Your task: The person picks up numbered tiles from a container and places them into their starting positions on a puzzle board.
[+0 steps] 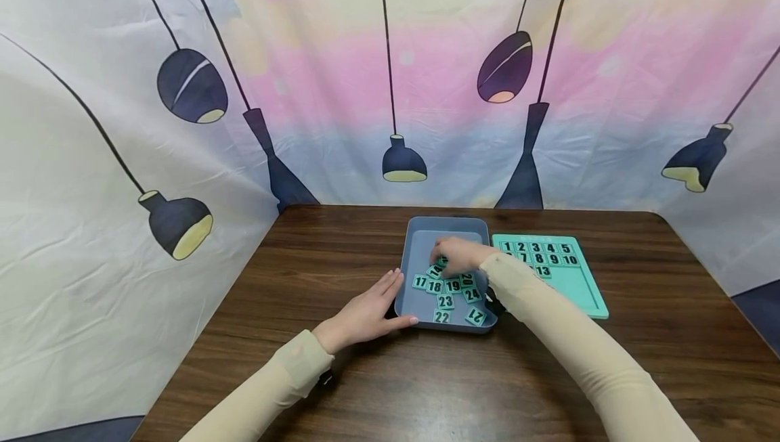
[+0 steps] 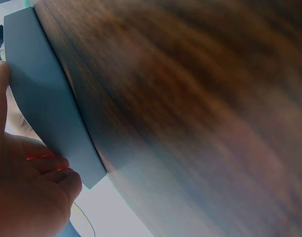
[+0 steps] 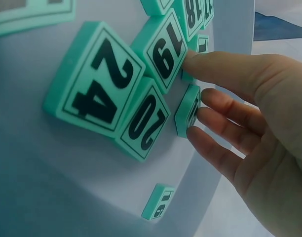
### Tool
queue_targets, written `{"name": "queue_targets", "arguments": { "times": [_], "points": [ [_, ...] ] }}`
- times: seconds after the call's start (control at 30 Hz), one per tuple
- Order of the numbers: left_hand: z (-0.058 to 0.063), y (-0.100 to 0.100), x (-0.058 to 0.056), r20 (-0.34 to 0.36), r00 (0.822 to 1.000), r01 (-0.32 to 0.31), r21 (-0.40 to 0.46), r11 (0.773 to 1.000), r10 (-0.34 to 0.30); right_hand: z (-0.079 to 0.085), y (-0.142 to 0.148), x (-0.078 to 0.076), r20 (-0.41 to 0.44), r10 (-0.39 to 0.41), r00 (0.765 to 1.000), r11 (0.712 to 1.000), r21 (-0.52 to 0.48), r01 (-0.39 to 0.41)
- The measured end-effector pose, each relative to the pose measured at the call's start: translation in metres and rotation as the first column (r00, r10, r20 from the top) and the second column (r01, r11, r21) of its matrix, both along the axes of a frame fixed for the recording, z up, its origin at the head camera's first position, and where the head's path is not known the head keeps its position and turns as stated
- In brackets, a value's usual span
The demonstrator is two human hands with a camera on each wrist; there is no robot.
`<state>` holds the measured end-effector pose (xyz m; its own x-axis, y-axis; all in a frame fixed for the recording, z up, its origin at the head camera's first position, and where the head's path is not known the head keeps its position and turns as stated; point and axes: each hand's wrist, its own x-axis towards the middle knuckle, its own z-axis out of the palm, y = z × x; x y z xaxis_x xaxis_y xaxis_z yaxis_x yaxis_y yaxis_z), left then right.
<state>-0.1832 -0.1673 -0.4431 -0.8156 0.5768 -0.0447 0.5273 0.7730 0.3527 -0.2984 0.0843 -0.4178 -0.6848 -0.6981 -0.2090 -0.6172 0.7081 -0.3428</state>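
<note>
Right grip (image 1: pixel 458 255) angles down over the numbered tiles (image 1: pixel 452 286), fingers (image 3: pixel 227 127) bent.

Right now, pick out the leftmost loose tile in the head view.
Tile 17: it sits just left of tile 18, closer to the left wall of the tray than any other visible loose tile.

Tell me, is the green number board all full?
Not full: the green board holds number tiles in its upper rows, while its visible lower part is bare.
</note>
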Motion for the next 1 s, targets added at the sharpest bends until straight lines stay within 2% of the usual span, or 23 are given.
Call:
{"name": "queue_targets", "arguments": {
  "times": [0.53, 0.83, 1.0],
  "points": [
    [0.001, 0.000, 0.000, 0.008, 1.000, -0.004, 0.003, 1.000, 0.004, 0.004, 0.001, -0.002, -0.019, -0.019, 1.000, 0.999, -0.050, 0.018],
    [0.000, 0.000, 0.000, -0.001, 1.000, -0.018, -0.012, 1.000, 0.018, 0.019, 0.025, -0.006, -0.084, -0.040, 0.996, 0.993, -0.118, 0.030],
    [0.000, 0.001, 0.000, -0.002, 1.000, -0.016, -0.009, 1.000, 0.016, 0.027, 0.047, -0.008, -0.085, -0.081, 0.993, 0.986, -0.151, 0.068]
  ]
}}
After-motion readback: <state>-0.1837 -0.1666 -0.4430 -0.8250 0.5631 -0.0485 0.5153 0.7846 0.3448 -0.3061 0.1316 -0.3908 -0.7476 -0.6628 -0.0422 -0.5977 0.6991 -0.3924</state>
